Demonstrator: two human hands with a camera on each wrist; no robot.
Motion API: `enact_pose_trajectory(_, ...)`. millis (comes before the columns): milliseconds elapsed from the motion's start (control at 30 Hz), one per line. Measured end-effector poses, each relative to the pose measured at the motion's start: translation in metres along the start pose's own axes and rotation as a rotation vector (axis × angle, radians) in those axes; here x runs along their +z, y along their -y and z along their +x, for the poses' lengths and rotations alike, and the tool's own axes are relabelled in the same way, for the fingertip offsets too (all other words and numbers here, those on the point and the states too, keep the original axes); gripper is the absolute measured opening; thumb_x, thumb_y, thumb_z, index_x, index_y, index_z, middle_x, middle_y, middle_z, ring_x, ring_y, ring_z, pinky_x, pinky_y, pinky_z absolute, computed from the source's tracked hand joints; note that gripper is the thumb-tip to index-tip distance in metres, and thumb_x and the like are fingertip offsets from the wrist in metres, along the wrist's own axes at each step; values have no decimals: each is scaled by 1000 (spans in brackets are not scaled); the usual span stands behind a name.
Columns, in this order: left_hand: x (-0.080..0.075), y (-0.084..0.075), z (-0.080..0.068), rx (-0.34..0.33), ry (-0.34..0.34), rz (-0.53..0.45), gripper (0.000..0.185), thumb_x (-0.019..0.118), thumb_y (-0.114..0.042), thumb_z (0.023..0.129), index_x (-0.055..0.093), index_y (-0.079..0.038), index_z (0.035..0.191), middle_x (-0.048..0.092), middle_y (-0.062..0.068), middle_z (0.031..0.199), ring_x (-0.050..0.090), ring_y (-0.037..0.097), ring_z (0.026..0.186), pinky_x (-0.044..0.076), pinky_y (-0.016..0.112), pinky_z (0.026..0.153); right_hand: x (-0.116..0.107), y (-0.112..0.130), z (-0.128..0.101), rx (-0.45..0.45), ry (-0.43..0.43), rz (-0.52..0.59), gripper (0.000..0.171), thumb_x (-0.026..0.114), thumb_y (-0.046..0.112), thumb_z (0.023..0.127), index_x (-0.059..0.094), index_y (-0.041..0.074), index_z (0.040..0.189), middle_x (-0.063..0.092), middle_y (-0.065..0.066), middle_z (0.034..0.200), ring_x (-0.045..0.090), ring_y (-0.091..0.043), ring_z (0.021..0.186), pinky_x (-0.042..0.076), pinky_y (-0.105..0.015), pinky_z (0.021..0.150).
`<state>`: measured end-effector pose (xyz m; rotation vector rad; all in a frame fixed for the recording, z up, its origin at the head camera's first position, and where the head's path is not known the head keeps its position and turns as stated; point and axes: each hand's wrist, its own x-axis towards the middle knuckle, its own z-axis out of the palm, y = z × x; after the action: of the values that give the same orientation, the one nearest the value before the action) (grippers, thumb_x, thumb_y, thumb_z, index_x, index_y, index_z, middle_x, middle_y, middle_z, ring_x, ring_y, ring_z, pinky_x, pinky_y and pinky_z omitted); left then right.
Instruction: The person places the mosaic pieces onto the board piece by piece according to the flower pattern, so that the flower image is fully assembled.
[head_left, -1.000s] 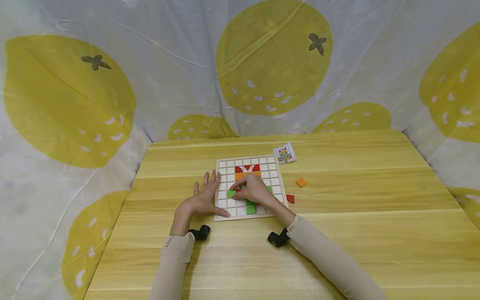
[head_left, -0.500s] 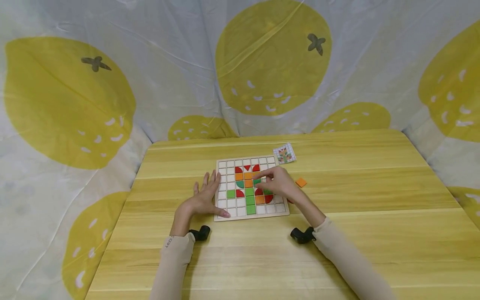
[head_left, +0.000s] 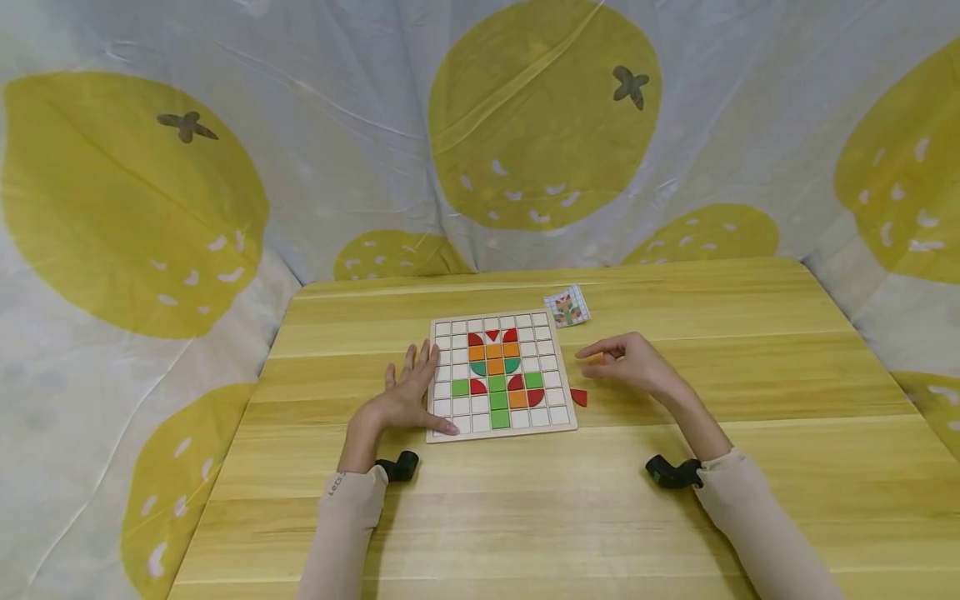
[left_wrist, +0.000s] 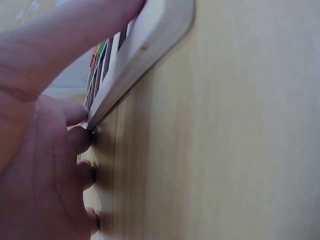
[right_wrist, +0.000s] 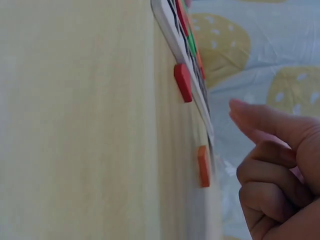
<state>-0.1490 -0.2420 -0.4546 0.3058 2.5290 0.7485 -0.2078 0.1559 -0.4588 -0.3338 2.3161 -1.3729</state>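
A square wooden grid board (head_left: 558, 414) lies on the table, with red, orange and green tiles set in it as a flower pattern. My left hand (head_left: 401, 402) rests at its left side, fingers spread; the thumb lies on the near left corner. To the right of the board, my right hand (head_left: 633, 365) hovers over a loose orange square tile (right_wrist: 203, 166), which it partly covers in the head view. Thumb and index finger reach forward, apart and with nothing between them, while the other fingers are curled. A loose red tile (head_left: 579, 397) lies against the board's right edge.
A small printed card (head_left: 567, 306) with a flower pattern lies beyond the board's far right corner. The wooden table (head_left: 487, 517) extends around the board, and a lemon-print cloth (head_left: 360, 167) hangs behind it.
My right hand has moved right, from over the board's left part to above the loose orange tile, uncovering the pattern. The left hand has stayed at the board's left edge.
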Motion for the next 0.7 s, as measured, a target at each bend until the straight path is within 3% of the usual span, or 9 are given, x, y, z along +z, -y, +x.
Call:
enact_pose_trajectory(100, 0, 0, 0, 2, -2, 2, 141, 92, -45, 74, -6, -5, 166, -21, 14, 173, -25, 39, 159, -19, 69, 122, -1, -4, -3, 12, 55, 16, 33, 82, 16, 89, 77, 3, 119, 69, -11, 84, 34, -10, 66, 28, -24, 59)
enact_pose_trajectory(167, 0, 0, 0, 5, -3, 4, 140, 92, -46, 74, -6, -5, 166, -21, 14, 173, -25, 39, 159, -19, 70, 122, -2, -7, -4, 12, 90, 24, 35, 83, 15, 87, 76, 2, 120, 72, -13, 96, 35, -9, 67, 29, -23, 59)
enact_pose_trajectory(233, 1, 0, 0, 8, -1, 7, 141, 92, -46, 74, -6, -5, 166, -21, 14, 173, -25, 39, 159, -19, 70, 122, -3, -10, -4, 15, 124, 24, 37, 85, 14, 85, 77, 2, 119, 70, -9, 85, 37, -7, 65, 30, -21, 58)
enact_pose_trajectory(367, 1, 0, 1, 9, -1, 11, 141, 92, -47, 74, -7, -5, 166, -21, 14, 173, -25, 39, 159, -19, 70, 122, -3, -16, -3, -7, 197, 10, 37, 88, 12, 81, 77, -1, 114, 40, 6, 60, 34, -5, 54, 28, -20, 52)
enact_pose_trajectory(533, 1, 0, 0, 0, -1, 8, 140, 92, -46, 74, -6, -5, 166, -21, 14, 173, -26, 39, 158, -19, 69, 122, 0, -19, 1, -21, 239, 12, 30, 86, 8, 82, 77, -5, 107, 44, 6, 57, 33, -4, 51, 28, -19, 52)
enact_pose_trajectory(700, 1, 0, 1, 1, -3, 3, 140, 92, -46, 74, -6, -5, 166, -21, 15, 173, -26, 39, 158, -19, 69, 122, 1, -18, 0, -8, 194, 21, 27, 84, 7, 84, 76, -5, 107, 43, 6, 58, 32, -4, 52, 28, -19, 51)
